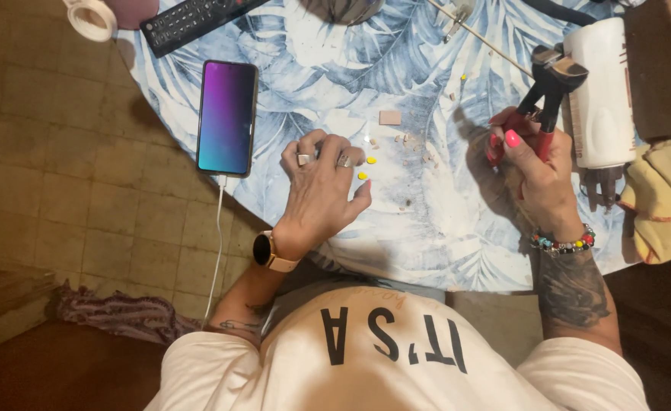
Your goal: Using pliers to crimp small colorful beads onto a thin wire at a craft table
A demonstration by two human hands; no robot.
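Note:
My left hand (321,181) rests palm down on the round table's blue-and-white leaf-print cloth (419,221), fingers curled, holding nothing that I can see. Two small yellow beads (366,167) lie just right of its fingertips. Further right, small pale bits (411,141) and a pinkish square piece (389,117) are scattered on the cloth. My right hand (537,171) grips the red handles of a pair of pliers (542,95), whose dark jaws point up and away, above the table.
A smartphone (227,116) with a lit purple-blue screen lies left of my left hand, its white cable (217,243) hanging off the edge. A black remote (191,19), a tape roll (92,17), a white bottle (602,91) and a yellow cloth (663,198) sit around.

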